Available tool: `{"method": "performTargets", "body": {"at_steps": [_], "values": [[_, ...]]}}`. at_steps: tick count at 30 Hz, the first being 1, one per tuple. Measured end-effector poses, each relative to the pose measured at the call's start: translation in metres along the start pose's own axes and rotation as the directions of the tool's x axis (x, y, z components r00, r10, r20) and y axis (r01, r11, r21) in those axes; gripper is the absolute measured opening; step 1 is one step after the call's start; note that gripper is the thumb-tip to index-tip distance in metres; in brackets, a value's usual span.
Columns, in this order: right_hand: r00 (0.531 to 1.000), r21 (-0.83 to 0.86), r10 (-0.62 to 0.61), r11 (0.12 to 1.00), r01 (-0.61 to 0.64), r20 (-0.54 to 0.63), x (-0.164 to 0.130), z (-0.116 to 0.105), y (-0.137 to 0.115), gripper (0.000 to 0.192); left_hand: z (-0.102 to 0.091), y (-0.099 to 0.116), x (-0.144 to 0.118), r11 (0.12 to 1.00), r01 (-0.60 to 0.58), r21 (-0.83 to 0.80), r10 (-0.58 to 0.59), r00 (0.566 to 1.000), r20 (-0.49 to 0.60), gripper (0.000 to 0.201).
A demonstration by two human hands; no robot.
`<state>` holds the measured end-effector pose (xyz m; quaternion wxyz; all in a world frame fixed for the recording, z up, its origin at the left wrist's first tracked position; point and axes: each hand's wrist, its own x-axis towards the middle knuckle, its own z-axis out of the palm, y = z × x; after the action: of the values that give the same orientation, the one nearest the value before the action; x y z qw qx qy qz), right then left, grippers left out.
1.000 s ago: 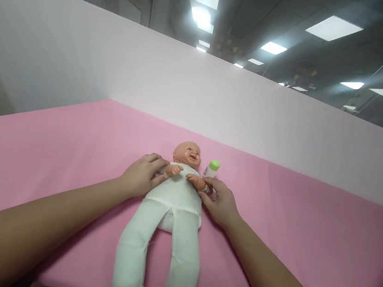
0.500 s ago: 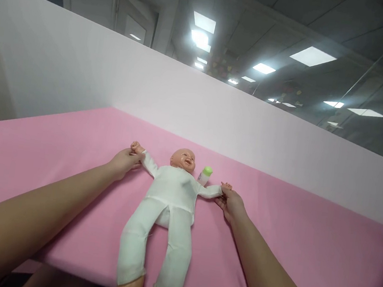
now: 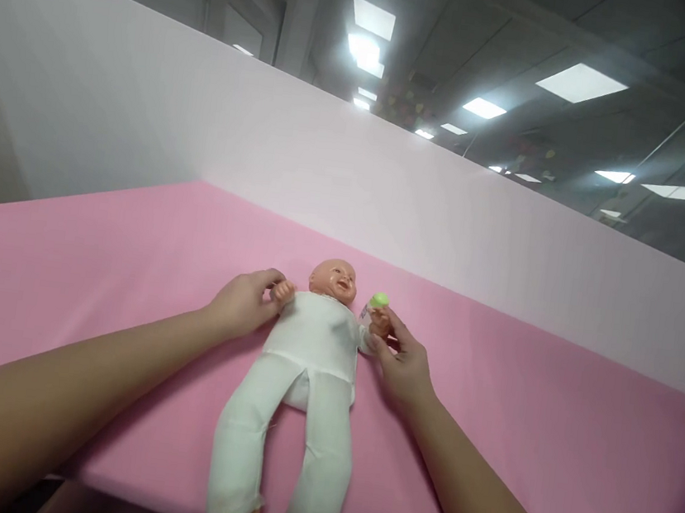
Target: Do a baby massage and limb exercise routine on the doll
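Observation:
A baby doll (image 3: pixel 315 338) in a white cloth suit lies on its back on the pink table (image 3: pixel 142 407), its bald head (image 3: pixel 332 279) toward the wall. My left hand (image 3: pixel 248 301) is closed around the doll's small hand (image 3: pixel 282 290) beside its shoulder. On the other side, my right hand (image 3: pixel 404 361) grips the doll's other hand (image 3: pixel 380 322), that arm bent up close to the body. Just behind it stands a small bottle with a green cap (image 3: pixel 380 299); the doll's hand and my fingers hide most of its lower part.
A pale partition wall (image 3: pixel 328 167) runs along the table's far side. Beyond it are a door frame (image 3: pixel 240 15) and ceiling lights (image 3: pixel 582 83). The doll's feet reach past the near edge of the view.
Both my hands have moved inward, folding the doll's arms from stretched out sideways to bent close to its shoulders. The doll's hand now partly covers the bottle. The view has shifted slightly.

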<state>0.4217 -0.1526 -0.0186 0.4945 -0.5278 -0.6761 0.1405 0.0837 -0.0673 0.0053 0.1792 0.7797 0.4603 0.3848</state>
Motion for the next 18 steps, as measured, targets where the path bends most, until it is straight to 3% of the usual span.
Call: {"method": "performTargets", "body": {"at_steps": [4, 8, 14, 18], "values": [[0.944, -0.229, -0.258, 0.925, 0.303, 0.206, -0.005, 0.009, -0.014, 0.044, 0.006, 0.016, -0.009, 0.925, -0.293, 0.241, 0.257, 0.951, 0.171, 0.027], [0.892, -0.299, -0.353, 0.851, 0.431, 0.282, -0.006, 0.014, -0.019, 0.040, 0.004, 0.016, -0.010, 0.850, -0.411, 0.330, 0.334, 0.904, 0.267, 0.034], [0.898, -0.243, -0.351, 0.877, 0.414, 0.265, -0.004, 0.015, -0.017, 0.038, 0.003, 0.009, -0.006, 0.856, -0.412, 0.312, 0.334, 0.902, 0.274, 0.031], [0.961, -0.138, -0.189, 0.966, 0.219, 0.199, -0.003, 0.011, -0.014, 0.038, 0.000, 0.005, 0.000, 0.946, -0.258, 0.196, 0.213, 0.951, 0.224, 0.023]]}}
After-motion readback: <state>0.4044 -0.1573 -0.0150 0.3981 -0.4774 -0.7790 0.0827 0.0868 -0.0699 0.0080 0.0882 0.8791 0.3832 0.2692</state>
